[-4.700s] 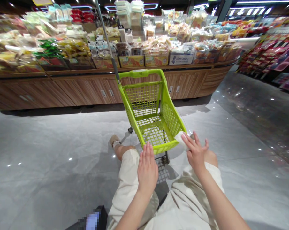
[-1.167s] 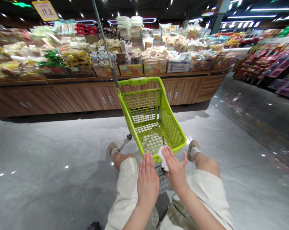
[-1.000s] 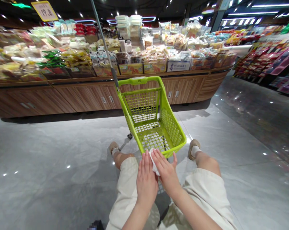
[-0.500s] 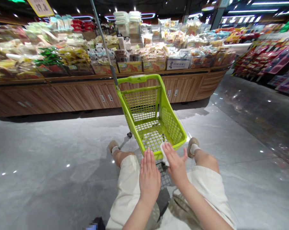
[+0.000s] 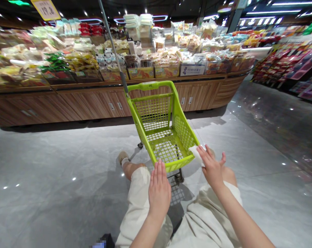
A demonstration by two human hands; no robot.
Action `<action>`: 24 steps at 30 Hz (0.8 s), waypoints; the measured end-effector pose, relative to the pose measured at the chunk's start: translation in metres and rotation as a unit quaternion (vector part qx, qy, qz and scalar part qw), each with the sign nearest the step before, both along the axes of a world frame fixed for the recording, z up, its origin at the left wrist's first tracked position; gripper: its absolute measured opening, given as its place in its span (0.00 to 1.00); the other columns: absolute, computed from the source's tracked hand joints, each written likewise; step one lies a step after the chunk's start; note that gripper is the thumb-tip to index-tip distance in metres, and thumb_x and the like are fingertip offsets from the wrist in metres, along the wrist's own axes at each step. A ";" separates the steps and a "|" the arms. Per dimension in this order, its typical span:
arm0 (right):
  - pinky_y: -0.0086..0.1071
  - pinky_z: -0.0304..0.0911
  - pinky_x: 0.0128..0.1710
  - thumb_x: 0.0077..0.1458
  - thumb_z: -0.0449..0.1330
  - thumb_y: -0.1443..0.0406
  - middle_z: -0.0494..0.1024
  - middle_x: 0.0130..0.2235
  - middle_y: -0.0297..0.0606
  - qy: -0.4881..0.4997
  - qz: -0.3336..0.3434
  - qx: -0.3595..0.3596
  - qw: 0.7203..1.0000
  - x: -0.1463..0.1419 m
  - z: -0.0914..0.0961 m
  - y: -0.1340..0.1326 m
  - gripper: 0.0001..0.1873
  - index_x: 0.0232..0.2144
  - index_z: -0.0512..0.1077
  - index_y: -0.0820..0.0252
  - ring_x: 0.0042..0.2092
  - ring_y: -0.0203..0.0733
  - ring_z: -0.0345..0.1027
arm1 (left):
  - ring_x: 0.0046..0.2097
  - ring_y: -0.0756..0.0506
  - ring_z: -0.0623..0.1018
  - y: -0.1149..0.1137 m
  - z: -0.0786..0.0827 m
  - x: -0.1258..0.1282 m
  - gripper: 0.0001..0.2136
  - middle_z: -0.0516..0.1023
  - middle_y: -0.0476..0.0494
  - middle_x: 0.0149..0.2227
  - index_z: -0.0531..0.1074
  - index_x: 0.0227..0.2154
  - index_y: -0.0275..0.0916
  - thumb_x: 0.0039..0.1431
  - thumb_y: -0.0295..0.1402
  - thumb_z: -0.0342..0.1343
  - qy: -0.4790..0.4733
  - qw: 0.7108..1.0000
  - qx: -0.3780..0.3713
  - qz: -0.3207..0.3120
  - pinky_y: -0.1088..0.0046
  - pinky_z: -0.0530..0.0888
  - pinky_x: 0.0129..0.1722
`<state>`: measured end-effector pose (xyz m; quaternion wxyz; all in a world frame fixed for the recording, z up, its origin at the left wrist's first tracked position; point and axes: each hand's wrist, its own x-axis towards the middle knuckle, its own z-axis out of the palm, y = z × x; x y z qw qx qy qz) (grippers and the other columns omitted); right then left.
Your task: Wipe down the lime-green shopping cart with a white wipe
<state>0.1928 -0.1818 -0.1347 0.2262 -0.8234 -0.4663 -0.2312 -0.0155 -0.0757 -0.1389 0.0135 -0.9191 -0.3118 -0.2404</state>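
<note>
In a supermarket aisle, my feed catalogues three entries. Entry one: a lime-green plastic shopping cart (image 5: 184, 136), small and wheeled, with mesh walls and a grey pole (image 5: 111, 44) rising beside its handle, stands on the polished grey floor (image 5: 54, 165) just ahead of the person's cream trousers (image 5: 137, 199). Entry two: the right hand (image 5: 212, 165), its fingers (image 5: 206, 153) spread and the little finger splayed outward, sits at the cart's right front corner. A white wipe (image 5: 196, 154) lies tucked under the fingers against the rim; the thumb is hidden, so I cannot tell whether the wipe is pinched or only pressed. Entry three: the left hand (image 5: 159, 194), flat and palm down with its fingers close together, holds nothing and sits at the cart's front rim; I cannot tell whether the fingertips touch it. Change logged: half a second ago, the right hand and wipe sat close beside the left hand at the front rim. They have now moved out to the corner, opening a gap between the hands, and the wipe's contact has shifted to that stretch of rim. Behind the cart, a wooden-fronted display counter (image 5: 68, 105) carries boxed and bagged baked goods beneath a yellow price sign (image 5: 46, 8).
</note>
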 end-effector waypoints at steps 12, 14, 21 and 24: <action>0.51 0.13 0.65 0.46 0.44 0.80 0.67 0.62 0.41 0.013 0.202 -0.016 0.979 -0.095 0.004 0.044 0.42 0.64 0.56 0.58 0.66 0.39 0.54 | 0.69 0.38 0.53 -0.001 -0.002 0.000 0.40 0.53 0.30 0.68 0.32 0.68 0.31 0.58 0.21 0.48 -0.004 1.000 0.002 0.005 0.56 0.62 0.64; 0.52 0.15 0.66 0.43 0.44 0.81 0.68 0.62 0.41 -0.002 0.189 -0.034 0.981 -0.067 0.004 0.029 0.44 0.64 0.56 0.56 0.65 0.40 0.55 | 0.69 0.38 0.53 0.001 -0.001 -0.001 0.39 0.52 0.30 0.69 0.32 0.68 0.32 0.59 0.22 0.47 -0.001 1.000 0.001 -0.002 0.56 0.62 0.64; 0.58 0.27 0.64 0.37 0.47 0.80 0.69 0.61 0.38 0.006 0.001 0.000 1.000 -0.001 0.003 -0.001 0.51 0.65 0.53 0.48 0.64 0.45 0.58 | 0.70 0.38 0.51 -0.003 0.002 0.001 0.38 0.50 0.31 0.69 0.31 0.68 0.31 0.60 0.22 0.46 0.000 1.000 -0.009 -0.009 0.56 0.62 0.64; 0.58 0.26 0.65 0.39 0.46 0.80 0.68 0.61 0.41 0.027 0.009 0.021 0.999 -0.038 0.002 0.018 0.49 0.66 0.52 0.51 0.63 0.45 0.59 | 0.70 0.37 0.51 -0.006 0.002 0.005 0.39 0.50 0.30 0.69 0.31 0.68 0.31 0.59 0.22 0.47 -0.011 1.000 -0.014 -0.006 0.55 0.62 0.64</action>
